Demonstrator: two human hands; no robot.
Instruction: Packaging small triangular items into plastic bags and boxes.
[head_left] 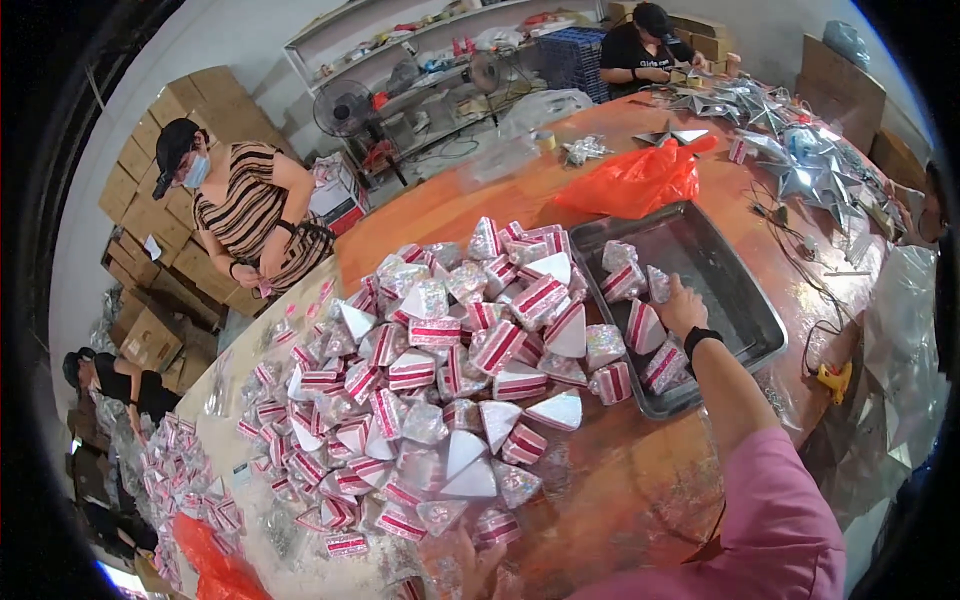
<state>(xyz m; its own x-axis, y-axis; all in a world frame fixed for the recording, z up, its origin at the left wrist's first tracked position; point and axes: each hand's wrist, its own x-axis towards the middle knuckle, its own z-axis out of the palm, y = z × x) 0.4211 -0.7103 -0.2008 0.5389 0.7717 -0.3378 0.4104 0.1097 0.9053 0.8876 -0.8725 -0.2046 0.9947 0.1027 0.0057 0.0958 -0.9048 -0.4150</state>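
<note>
A large heap of wedge-shaped toy cake slices, white and glittery with pink bands, covers the middle of the table. My right hand is over a grey metal tray, its fingers closed on a small glittery cake slice. Several other slices lie along the tray's left side, below and beside that hand. At the bottom of the view, my left hand is low at the heap's near edge, next to a pink-banded slice. Blur hides how its fingers are set.
Behind the tray lies a red plastic bag. Silver stars and cables cover the far right, with a yellow glue gun at the right edge. A striped-shirted person stands at left; another person sits at the far end.
</note>
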